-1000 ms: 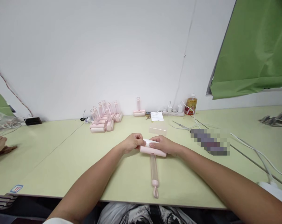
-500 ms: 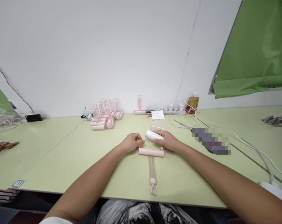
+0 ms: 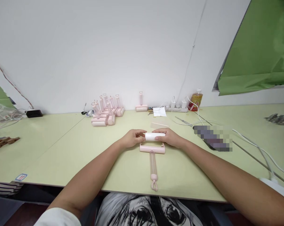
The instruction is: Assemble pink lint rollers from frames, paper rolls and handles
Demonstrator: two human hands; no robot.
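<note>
My right hand [image 3: 170,137] is closed round the right part of a white lint roll [image 3: 150,136], which lies level just beyond the pink lint roller handle [image 3: 152,149]. At the roll's left end, my left hand [image 3: 132,138] has its thumb and fingers bent together against the edge. The handle rests on the table, its clear stem and heart-shaped loop pointing towards me. Behind the roll lies a clear plastic cover [image 3: 160,125].
Several pink lint rollers [image 3: 106,113] stand at the back left, and another lint roller [image 3: 141,105] by the wall. A power strip [image 3: 176,110], a paper [image 3: 159,111], a drink bottle [image 3: 195,100], tweezers [image 3: 183,121] and a blurred-out dark object [image 3: 212,138] lie right of it.
The white lint roll has turned from slanted to level and sits in line with the handle's frame. My left hand has come up to its left end.
</note>
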